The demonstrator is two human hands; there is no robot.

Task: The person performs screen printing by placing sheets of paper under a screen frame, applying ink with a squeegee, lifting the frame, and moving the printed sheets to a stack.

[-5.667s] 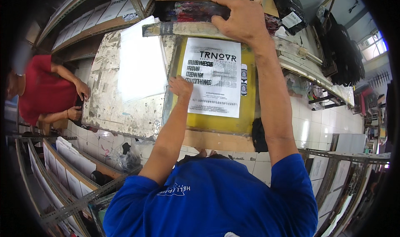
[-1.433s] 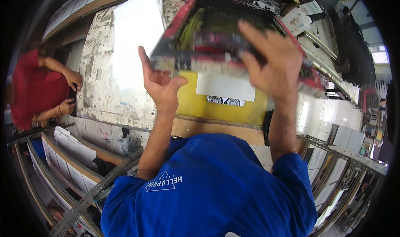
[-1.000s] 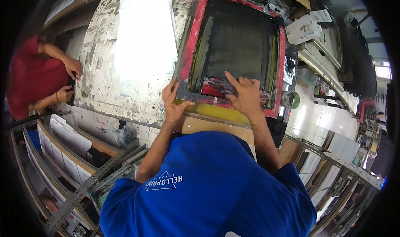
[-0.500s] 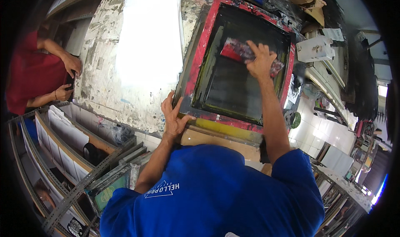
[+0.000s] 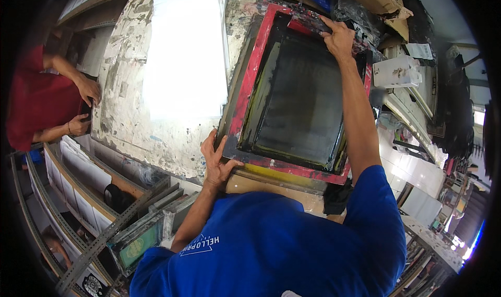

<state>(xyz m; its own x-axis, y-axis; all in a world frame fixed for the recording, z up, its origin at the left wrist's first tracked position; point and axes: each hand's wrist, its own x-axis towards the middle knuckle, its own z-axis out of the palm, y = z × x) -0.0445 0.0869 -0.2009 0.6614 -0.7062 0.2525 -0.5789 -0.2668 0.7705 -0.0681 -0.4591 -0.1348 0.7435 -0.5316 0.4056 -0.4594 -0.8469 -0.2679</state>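
Note:
A screen printing frame [image 5: 255, 51] with a red, ink-stained border lies tilted on the table in front of me. Its dark mesh [image 5: 300, 98] carries smears of black ink, with a paler rectangle in the middle. At the far edge my right hand [image 5: 339, 38] is closed around a squeegee [image 5: 308, 23] stained red and black; its blade is partly hidden. My left hand [image 5: 215, 161] rests at the frame's near left corner, fingers spread along the left side and thumb along the near edge.
White sheets [image 5: 185, 57] lie on the stained table [image 5: 122, 88], left of the frame. Across it, a person in a red shirt [image 5: 31, 98] stands with both hands at the edge. A white container [image 5: 396, 71] is at the right. Shelving [image 5: 78, 177] fills the lower left.
My right hand has pushed the squeegee away from me, from the middle of the mesh to the frame's far edge. The left hand stays at the corner.

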